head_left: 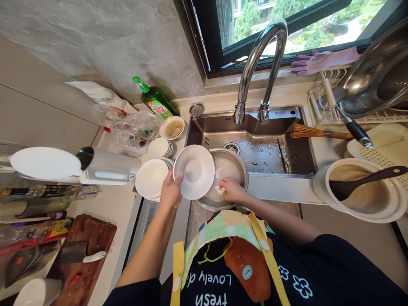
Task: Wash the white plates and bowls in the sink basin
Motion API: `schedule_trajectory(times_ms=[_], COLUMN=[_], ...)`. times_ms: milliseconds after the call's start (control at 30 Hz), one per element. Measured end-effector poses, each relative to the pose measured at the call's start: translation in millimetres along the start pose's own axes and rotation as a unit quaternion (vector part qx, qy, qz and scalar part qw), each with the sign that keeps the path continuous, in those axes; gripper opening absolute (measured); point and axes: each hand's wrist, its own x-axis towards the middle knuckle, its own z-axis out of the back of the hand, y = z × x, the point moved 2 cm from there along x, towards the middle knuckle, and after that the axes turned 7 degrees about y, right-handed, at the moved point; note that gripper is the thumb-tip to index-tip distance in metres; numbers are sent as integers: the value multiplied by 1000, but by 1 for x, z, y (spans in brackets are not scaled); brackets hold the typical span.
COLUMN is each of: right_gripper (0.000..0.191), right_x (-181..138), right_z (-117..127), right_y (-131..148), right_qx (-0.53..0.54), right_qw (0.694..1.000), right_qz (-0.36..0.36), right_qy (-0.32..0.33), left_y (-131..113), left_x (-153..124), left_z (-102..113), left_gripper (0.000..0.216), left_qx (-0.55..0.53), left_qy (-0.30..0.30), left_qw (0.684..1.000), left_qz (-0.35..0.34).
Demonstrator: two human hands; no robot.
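Observation:
My left hand (172,189) is closed on the left rim of a white bowl (195,170), thumb on top, and tilts its inside toward me. The bowl hangs partly over a steel basin (245,180) of cloudy water at the sink's front edge. Inside that basin my right hand (232,190) is closed on a small white cloth (219,190), apart from the bowl. Left of the held bowl sits a stack of white plates (151,177), with a stack of small white dishes (158,148) behind it.
Food scraps lie in the steel sink (255,148) below a tall faucet (247,76). A bowl of leftovers (174,127), green soap bottle (157,102) and plastic bag (134,131) stand left. At right are a whisk brush (306,131) and a white pot (328,191) with a dark ladle (357,183).

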Motion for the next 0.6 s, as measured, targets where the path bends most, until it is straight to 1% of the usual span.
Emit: schedule_trajectory(times_ms=[100,200,300,433,600], right_gripper=[21,22,22,22,22], right_x=[0,1,1,1,1], right_z=[0,-1,-1,0,-2], right_y=[0,0,-1,-1,-2], right_qx=[-5,-10,-12,-8,-5], right_qw=[1000,1000,1000,1000,1000], right_qz=[-1,-2,-6,2,5], right_qy=[3,7,14,11,8], left_y=[5,12,14,10,1], left_x=[2,6,9,9,6], left_z=[5,14,27,55,97], left_gripper=[56,46,42,44,41], left_qx=[-45,-105,-159,-187,-192], left_qy=[-25,-89,-158,-236,-300], left_qw=[999,989,971,950,933], left_qz=[13,55,83,78,55])
